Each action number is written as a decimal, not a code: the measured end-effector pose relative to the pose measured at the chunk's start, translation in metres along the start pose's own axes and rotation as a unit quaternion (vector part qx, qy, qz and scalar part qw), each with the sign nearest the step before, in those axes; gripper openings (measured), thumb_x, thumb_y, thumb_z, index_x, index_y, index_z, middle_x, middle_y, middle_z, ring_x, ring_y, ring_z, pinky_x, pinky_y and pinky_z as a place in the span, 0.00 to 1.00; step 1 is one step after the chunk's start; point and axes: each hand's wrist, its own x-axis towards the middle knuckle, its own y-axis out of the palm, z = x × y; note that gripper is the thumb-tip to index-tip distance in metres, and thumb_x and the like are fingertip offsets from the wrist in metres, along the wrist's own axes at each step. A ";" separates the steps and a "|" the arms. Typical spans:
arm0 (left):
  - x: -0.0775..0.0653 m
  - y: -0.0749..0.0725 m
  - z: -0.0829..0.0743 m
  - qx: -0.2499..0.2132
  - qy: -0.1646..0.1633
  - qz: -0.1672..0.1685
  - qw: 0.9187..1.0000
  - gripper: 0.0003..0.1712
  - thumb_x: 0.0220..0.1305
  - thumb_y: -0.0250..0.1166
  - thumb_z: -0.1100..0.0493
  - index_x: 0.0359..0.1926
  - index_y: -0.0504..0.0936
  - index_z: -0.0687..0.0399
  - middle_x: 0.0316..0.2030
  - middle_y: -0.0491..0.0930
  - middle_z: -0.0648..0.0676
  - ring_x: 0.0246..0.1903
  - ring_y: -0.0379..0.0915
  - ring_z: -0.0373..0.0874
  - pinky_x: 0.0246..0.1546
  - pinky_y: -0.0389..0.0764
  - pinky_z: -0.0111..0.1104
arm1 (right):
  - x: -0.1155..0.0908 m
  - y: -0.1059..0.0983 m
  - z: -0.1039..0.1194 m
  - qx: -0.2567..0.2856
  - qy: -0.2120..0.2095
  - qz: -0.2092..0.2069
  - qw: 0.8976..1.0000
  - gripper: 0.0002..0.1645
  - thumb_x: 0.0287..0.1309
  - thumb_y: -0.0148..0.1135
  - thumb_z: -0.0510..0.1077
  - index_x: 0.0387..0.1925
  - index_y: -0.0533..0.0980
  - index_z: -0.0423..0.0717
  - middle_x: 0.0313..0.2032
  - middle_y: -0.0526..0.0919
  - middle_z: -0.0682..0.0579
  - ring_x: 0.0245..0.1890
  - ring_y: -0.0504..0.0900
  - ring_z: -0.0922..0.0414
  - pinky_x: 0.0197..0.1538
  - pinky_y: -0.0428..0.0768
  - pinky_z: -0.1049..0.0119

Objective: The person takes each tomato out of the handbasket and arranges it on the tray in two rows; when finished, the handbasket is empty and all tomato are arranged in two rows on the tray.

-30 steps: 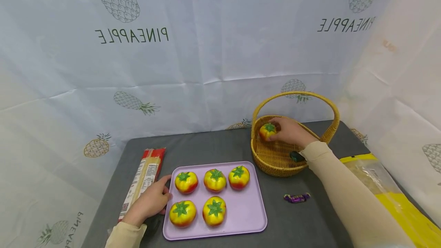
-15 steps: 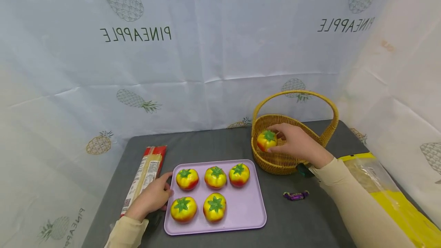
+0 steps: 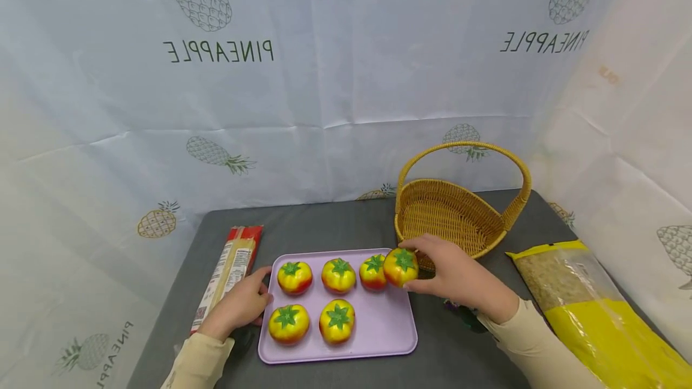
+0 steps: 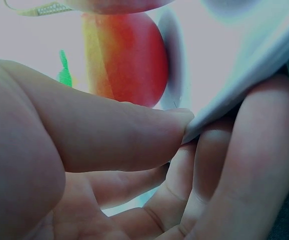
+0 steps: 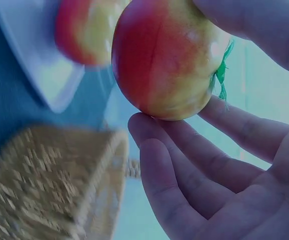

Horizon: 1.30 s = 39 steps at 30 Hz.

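My right hand point(image 3: 449, 272) holds a yellow-and-red persimmon with a green leafy top point(image 3: 401, 268) between thumb and fingertips. It is over the right edge of the lilac tray point(image 3: 384, 332) and partly covers a persimmon behind it. In the right wrist view, the held persimmon point(image 5: 164, 60) is pinched clear of the palm. Several similar persimmons, such as the front-left one point(image 3: 289, 323), sit in two rows on the tray. My left hand point(image 3: 240, 305) grips the tray's left rim; the left wrist view shows the thumb point(image 4: 129, 132) on the rim and fingers underneath.
Behind my right hand stands a wicker basket point(image 3: 443, 209) with a tall handle; no fruit shows inside. A yellow bag point(image 3: 594, 311) lies at the right, a red-ended noodle packet point(image 3: 229, 272) at the left. My right wrist mostly hides a purple-wrapped candy point(image 3: 450, 304).
My right hand has carried the persimmon out of the basket, left and toward me, to the tray's right edge. The left hand keeps its hold on the tray.
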 end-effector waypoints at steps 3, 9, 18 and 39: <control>0.000 0.000 0.001 -0.001 0.000 0.000 1.000 0.40 0.70 0.68 0.64 0.80 0.65 0.60 0.41 0.80 0.57 0.28 0.77 0.47 0.27 0.88 0.36 | -0.005 0.012 0.008 0.013 -0.004 0.021 1.000 0.40 0.53 0.85 0.57 0.66 0.80 0.55 0.57 0.83 0.58 0.52 0.84 0.58 0.58 0.89 0.53; 0.001 -0.001 0.001 0.000 0.001 0.000 1.000 0.40 0.70 0.67 0.64 0.80 0.65 0.60 0.41 0.80 0.57 0.28 0.78 0.47 0.27 0.88 0.36 | -0.011 0.034 0.016 0.025 -0.016 0.051 0.998 0.38 0.53 0.85 0.57 0.64 0.80 0.57 0.52 0.82 0.62 0.50 0.84 0.59 0.54 0.88 0.59; 0.002 -0.001 0.001 -0.001 -0.003 0.003 1.000 0.40 0.70 0.67 0.64 0.80 0.65 0.59 0.41 0.80 0.58 0.27 0.77 0.47 0.27 0.88 0.36 | -0.014 0.050 0.021 0.028 -0.007 0.074 0.997 0.40 0.52 0.84 0.60 0.65 0.79 0.59 0.55 0.81 0.61 0.49 0.83 0.58 0.52 0.87 0.63; 0.002 0.000 0.001 -0.015 0.005 0.005 1.000 0.40 0.71 0.67 0.65 0.80 0.65 0.61 0.41 0.81 0.58 0.29 0.78 0.46 0.27 0.89 0.37 | -0.018 0.061 0.023 0.027 0.016 0.089 0.996 0.40 0.51 0.85 0.60 0.64 0.79 0.59 0.53 0.81 0.63 0.49 0.83 0.58 0.57 0.89 0.56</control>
